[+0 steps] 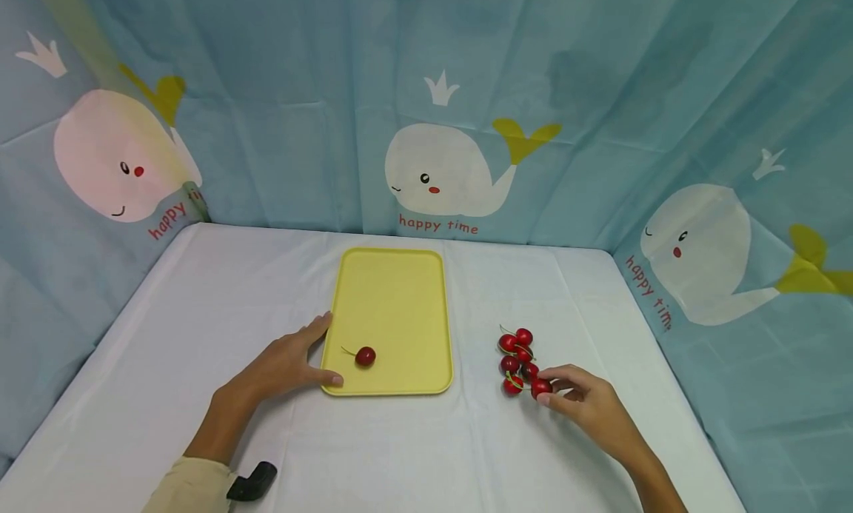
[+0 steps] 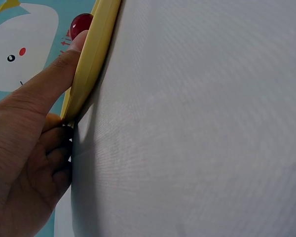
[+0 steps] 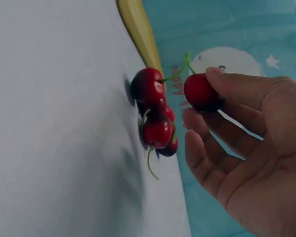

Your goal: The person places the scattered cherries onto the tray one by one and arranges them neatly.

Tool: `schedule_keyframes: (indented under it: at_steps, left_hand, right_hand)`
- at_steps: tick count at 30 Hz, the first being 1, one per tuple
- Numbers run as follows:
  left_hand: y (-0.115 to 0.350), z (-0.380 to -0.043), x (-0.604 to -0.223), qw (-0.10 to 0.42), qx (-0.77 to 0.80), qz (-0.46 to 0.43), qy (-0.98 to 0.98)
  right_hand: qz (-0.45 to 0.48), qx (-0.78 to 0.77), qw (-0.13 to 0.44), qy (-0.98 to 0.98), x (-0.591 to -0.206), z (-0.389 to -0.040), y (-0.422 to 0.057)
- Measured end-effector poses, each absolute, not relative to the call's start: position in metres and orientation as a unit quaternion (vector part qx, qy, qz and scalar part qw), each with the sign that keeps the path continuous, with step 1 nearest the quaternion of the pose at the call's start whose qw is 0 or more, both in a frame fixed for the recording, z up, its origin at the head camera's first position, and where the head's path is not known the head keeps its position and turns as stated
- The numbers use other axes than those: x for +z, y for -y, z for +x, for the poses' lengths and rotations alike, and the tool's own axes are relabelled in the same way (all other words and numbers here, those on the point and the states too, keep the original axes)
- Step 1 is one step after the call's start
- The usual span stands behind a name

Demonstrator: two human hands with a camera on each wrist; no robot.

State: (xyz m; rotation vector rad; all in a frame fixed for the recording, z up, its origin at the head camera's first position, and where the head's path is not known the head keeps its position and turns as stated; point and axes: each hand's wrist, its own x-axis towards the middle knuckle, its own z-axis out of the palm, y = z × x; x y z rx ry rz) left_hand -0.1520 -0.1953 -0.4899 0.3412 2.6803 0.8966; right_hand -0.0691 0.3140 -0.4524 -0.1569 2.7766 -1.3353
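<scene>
My right hand (image 1: 589,406) pinches a dark red cherry (image 1: 541,388) between thumb and fingertips; the right wrist view shows this held cherry (image 3: 202,92) with its green stem, raised off the table. Beside it on the cloth lies a cluster of several cherries (image 1: 509,364), some with green stems. At the left, a shallow yellow tray (image 1: 393,298) lies flat, and one cherry (image 1: 365,357) with a stem sits in its near-left part. My left hand (image 1: 286,361) grips the tray's near-left corner, thumb (image 2: 64,69) over the rim and the other fingers along its left side.
A white cloth (image 1: 486,454) covers the table. Blue curtains (image 1: 300,150) printed with whales stand behind and on both sides. A black object (image 1: 253,482) shows by the left sleeve (image 1: 193,485).
</scene>
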Motion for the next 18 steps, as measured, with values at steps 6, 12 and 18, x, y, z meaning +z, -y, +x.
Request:
schedule_keyframes:
  at_steps: [6,12,18]
  left_hand:
    - [0.1955,-0.1526,-0.4893,0.147,0.311,0.119,-0.931]
    - [0.1954,-0.1526,-0.4897,0.148,0.313,0.118,-0.931]
    - [0.1955,-0.1526,-0.4903,0.147,0.312,0.118,-0.931]
  right_hand:
    - [-0.053,-0.434,0.02,-0.899,-0.4477,-0.0706,-0.3091]
    - [-0.049,-0.441,0.019,-0.896,-0.4463,-0.07,-0.3082]
    - [-0.021,-0.451,0.064,-0.89,-0.4474,-0.0688,-0.3084]
